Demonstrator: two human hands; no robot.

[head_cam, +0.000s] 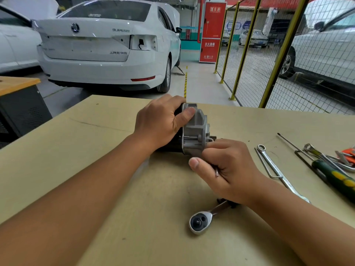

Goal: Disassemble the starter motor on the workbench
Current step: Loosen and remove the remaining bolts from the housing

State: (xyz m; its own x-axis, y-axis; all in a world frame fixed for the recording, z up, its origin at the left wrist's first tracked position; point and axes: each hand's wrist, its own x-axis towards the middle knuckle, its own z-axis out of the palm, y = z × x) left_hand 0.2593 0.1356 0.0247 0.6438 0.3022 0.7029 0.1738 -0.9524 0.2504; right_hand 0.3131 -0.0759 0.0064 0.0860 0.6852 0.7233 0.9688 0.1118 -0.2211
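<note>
- Two forearms are reaching in from the lower corners of the frame, meeting at the middle over a tan table (107, 189).
- Lowest in the frame, a ratchet wrench (201, 220) is lying flat on the table, its round chrome head pointing lower left and its handle running under the right wrist.
- Just above it, the right hand (224, 167) is curling its fingers round a thin metal piece whose end is showing below the thumb; what that piece is cannot be told. Its knuckles are touching the starter motor's near end.
- At the middle of the frame, the starter motor (194, 131) is lying on its side on the table, grey cast housing facing right, dark body to the left.
- The left hand (159, 123) is gripping the motor from the left, thumb pressing on the grey housing.
- At the right of the frame, a ring spanner (276, 169), a green-handled screwdriver (334, 177) and orange-handled pliers (347, 156) are lying on the table.
- Farther back, a white car (107, 47) is standing in the upper left, a red cabinet (211, 31) at upper middle, and a yellow mesh fence (269, 60) on the right.
</note>
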